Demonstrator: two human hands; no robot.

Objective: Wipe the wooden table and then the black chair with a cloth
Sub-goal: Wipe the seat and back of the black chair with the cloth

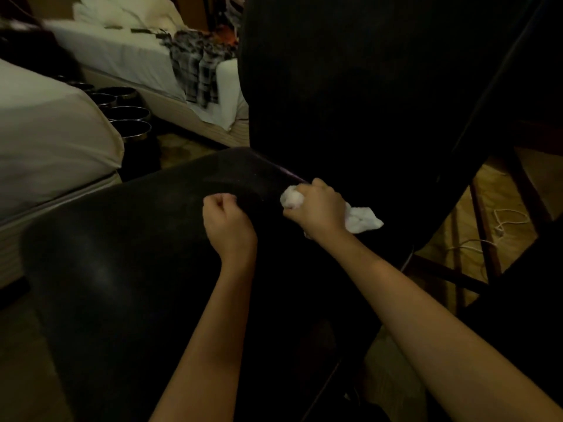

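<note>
1. Black chair (128, 254): I see its padded seat filling the lower middle of my view, with the tall backrest rising behind it.
2. Right hand (316, 205): fingers curled around a bunched white cloth (362, 220), held against the seat where it meets the backrest (one end trails out past the wrist).
3. Left hand (228, 220): fingers curled into a loose fist, nothing in it that I can see, on or just above the seat, near the right hand.
4. Two beds with white sheets (45, 129) at left; a plaid garment (195, 68) on the farther one.
5. Dark round bins (131, 117) on the floor between the beds.
6. White cord (499, 223) on the floor at right.
</note>
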